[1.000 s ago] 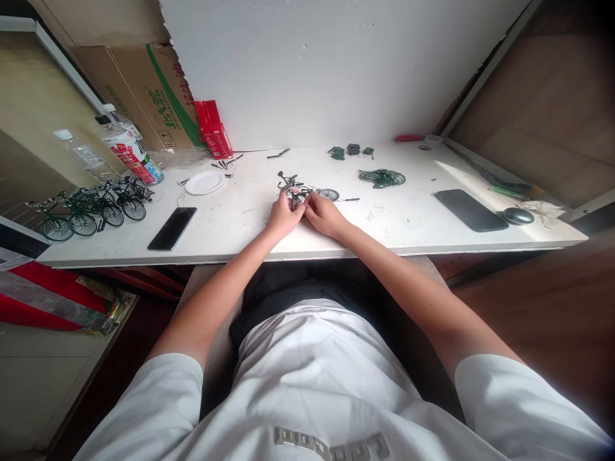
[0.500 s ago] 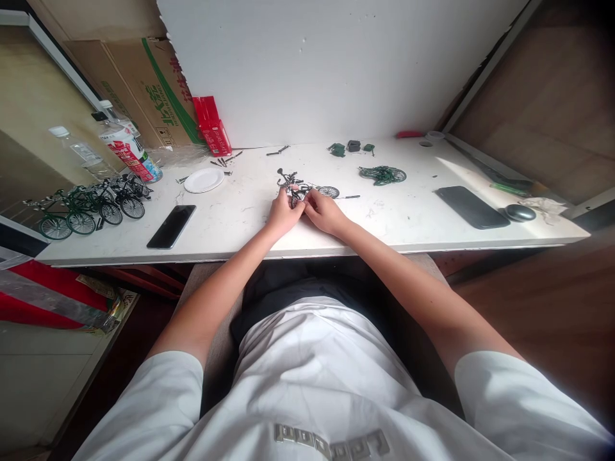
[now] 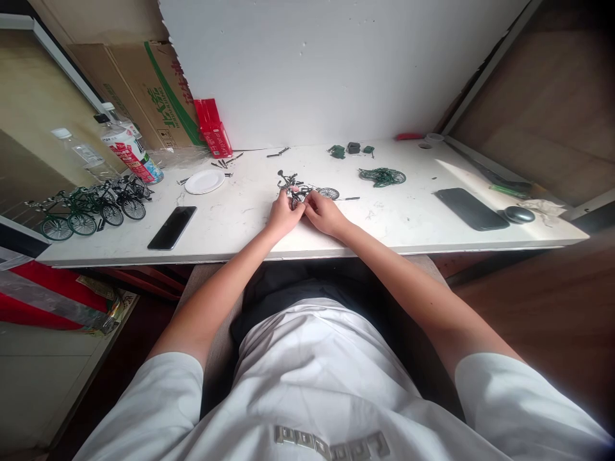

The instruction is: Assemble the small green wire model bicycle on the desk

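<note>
A small black model bicycle (image 3: 329, 192) lies on its side on the white table, partly covered by my fingers. My left hand (image 3: 284, 214) is closed on its left end, near the saddle or handlebar parts. Beside it, my right hand (image 3: 323, 210) pinches at the middle of the bicycle, fingertips meeting those of the left. Any tiny piece between the fingertips is hidden. A thin dark rod (image 3: 352, 198) lies just right of the bicycle's wheel.
Several assembled model bicycles (image 3: 82, 223) stand at the left by bottles (image 3: 125, 150). Nearby are a phone (image 3: 172, 227), a paper plate (image 3: 204, 182) and a red box (image 3: 213, 131). Green bicycle parts (image 3: 383, 177), small green pieces (image 3: 337, 152), a dark slab (image 3: 471, 209) and a mouse (image 3: 519, 214) lie rightward.
Both hands stay on the model bicycle in nearly the same pose. The whole view has shifted very slightly; nothing else has visibly moved.
</note>
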{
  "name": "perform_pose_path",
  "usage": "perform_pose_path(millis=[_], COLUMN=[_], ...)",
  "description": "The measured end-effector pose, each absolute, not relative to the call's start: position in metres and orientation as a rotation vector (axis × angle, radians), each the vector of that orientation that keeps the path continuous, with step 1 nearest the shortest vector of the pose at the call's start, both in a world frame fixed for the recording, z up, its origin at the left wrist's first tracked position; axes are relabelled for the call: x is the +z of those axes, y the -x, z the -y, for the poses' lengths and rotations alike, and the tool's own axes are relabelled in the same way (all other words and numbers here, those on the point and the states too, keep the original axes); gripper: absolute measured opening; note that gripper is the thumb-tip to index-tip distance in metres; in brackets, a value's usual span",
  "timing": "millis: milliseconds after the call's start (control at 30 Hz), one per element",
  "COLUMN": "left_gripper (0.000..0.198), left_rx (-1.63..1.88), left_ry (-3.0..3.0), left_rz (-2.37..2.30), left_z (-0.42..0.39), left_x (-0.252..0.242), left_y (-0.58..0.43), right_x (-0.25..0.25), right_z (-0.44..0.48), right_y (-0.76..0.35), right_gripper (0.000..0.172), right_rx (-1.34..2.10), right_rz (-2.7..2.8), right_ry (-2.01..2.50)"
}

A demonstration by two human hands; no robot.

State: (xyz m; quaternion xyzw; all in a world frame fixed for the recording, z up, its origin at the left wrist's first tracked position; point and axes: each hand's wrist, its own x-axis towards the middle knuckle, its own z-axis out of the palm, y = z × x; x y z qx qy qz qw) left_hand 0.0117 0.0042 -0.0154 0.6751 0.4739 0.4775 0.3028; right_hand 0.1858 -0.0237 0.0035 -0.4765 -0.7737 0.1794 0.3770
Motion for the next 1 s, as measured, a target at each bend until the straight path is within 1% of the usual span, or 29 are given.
perform_pose_path(millis=[500, 1000], left_gripper=[0.044, 0.044], left_rx=[1.272, 1.258], left_ry=[-1.785, -1.797], left_rz=[-1.248, -1.265], left_z=[-0.0039, -0.0031], left_x=[-0.0146, -0.0138], left_y=[-0.0116, -0.0116], right_x=[0.0023, 0.0037], right_z=[0.0235, 0.0241], right_y=[-0.1865, -0.1862], right_gripper=[0.015, 0.014], right_rx=[0.458, 0.46], right_rz=[1.978, 1.98], right_ry=[1.212, 1.214])
